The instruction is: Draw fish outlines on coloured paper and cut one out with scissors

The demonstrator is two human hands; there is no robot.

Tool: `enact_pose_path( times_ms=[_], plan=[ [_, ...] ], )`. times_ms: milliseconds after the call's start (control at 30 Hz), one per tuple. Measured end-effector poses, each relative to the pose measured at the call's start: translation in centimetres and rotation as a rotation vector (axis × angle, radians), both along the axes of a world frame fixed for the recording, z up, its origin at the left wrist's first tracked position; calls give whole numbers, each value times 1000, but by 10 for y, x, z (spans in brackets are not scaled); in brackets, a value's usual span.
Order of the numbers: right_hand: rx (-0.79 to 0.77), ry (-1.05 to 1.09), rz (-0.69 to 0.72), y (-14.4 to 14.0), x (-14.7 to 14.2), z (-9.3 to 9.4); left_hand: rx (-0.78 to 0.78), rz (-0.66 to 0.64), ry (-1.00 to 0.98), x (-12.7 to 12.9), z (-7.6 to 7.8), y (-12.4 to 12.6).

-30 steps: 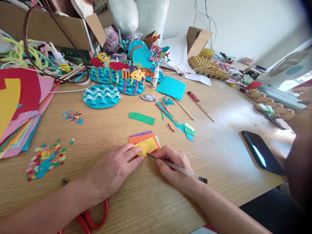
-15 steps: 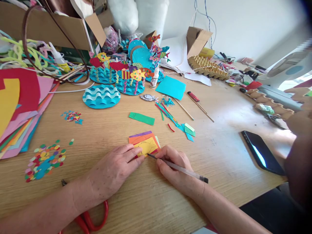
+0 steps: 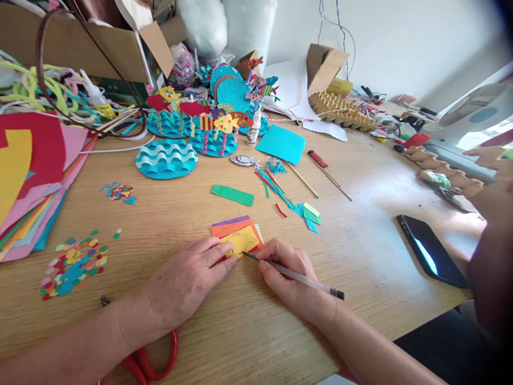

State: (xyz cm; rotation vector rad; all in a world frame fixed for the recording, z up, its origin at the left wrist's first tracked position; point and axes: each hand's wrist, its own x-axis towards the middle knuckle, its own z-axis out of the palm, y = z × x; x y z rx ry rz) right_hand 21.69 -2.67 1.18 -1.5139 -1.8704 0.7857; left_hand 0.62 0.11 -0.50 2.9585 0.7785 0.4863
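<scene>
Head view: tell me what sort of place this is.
Probably a home craft table: stacked coloured paper sheets, finished blue paper wave pieces with fish, red scissors, and cardboard boxes of supplies behind.

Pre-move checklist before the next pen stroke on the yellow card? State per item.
1. Pen gripped in right hand: ok.
2. Pen tip at the lower edge of the yellow card: ok.
3. Left hand fingers pressing the card's left corner flat: ok.
4. Card seated on the small coloured stack, stack flat on the table: ok.
5. Whether the tip is actually touching the paper: cannot tell.
6. Red scissors partly under the left forearm: not ok.
</scene>
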Motion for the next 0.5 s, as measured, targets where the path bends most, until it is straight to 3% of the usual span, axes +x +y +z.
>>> enact_pose_path(
  times_ms=[500],
  plan=[
    [22, -21, 8, 0, 0, -1, -24, -1, 6, 0, 1, 1]
  ],
)
